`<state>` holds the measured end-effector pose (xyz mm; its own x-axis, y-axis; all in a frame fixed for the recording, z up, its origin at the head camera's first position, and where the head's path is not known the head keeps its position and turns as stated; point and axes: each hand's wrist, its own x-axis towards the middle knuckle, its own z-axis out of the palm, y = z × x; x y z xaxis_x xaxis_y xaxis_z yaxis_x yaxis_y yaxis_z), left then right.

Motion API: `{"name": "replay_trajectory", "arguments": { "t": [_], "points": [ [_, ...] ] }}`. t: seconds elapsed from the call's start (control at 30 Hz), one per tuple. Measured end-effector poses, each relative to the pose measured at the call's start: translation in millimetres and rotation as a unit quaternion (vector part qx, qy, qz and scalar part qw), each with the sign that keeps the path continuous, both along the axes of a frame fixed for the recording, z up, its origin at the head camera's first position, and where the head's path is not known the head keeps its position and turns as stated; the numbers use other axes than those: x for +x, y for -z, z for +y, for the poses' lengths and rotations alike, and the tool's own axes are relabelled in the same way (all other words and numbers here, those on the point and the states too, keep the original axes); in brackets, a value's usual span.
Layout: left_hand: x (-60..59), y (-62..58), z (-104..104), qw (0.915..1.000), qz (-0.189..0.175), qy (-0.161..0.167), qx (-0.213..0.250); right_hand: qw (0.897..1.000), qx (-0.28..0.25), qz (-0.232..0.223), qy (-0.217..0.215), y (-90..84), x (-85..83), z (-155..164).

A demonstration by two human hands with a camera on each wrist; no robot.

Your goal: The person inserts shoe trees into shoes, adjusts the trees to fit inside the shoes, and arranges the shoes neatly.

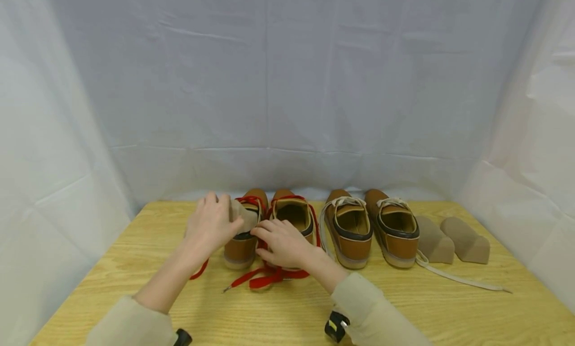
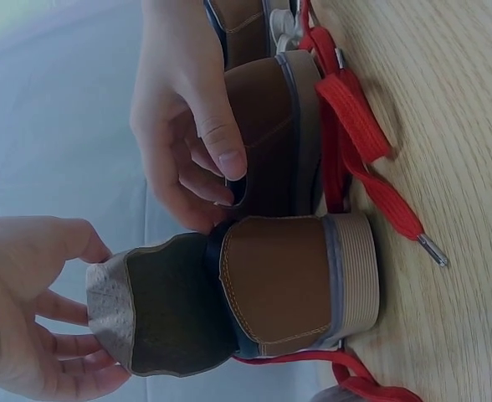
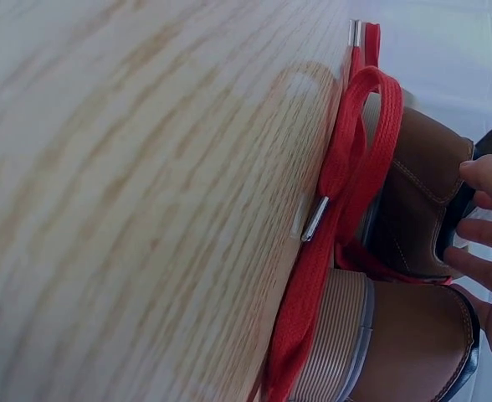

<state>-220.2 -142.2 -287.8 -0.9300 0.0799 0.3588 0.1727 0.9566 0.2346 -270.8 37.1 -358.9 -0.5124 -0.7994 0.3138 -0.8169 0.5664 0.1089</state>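
My left hand [image 1: 208,226] grips the broad end of a grey-beige moulded shoe insert [image 1: 244,217]. The insert's other end sits in the opening of the leftmost brown shoe [image 1: 239,251], which has red laces. In the left wrist view, the insert [image 2: 175,310] sticks up behind the collar, its hollow side facing the camera. My right hand [image 1: 283,243] lies over the gap between the two red-laced shoes, its fingers loosely bent at the leftmost shoe's collar [image 3: 449,219]. It partly hides the second red-laced shoe [image 1: 282,193].
Loose red laces [image 1: 265,280] trail in front of the left pair. To the right stand two brown shoes [image 1: 354,248] with cream laces, one lace [image 1: 467,281] stretched over the wooden table [image 1: 233,316]. Two more inserts [image 1: 471,243] lie at the far right. White cloth [image 1: 296,86] encloses the back and sides.
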Motion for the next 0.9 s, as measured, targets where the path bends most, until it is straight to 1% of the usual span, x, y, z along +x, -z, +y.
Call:
{"name": "replay_trajectory", "arguments": {
  "t": [0.2, 0.33, 0.57, 0.77, 0.9],
  "points": [
    [-0.7, -1.1, 1.7, 0.9999, -0.004, 0.0, -0.013, 1.0, -0.006, 0.0, -0.003, 0.4, 0.3, 0.2],
    [-1.8, 0.2, 3.4, 0.9998, -0.004, -0.001, -0.019, 1.0, -0.008, 0.004, -0.003, 0.9, -0.1, 0.2],
    [-4.2, 1.7, 5.8, 0.9996, 0.014, -0.001, -0.022, 1.0, -0.007, 0.006, -0.003, 0.0, -1.0, 0.6],
    [-6.2, 2.4, 7.2, 0.9994, 0.021, 0.0, -0.026, 1.0, -0.011, 0.009, -0.007, 0.0, -1.5, 0.9],
    [-7.1, 5.4, 8.3, 0.9988, 0.037, 0.003, -0.033, 1.0, -0.014, 0.007, -0.007, 0.6, -0.8, 1.0]
  ]
}}
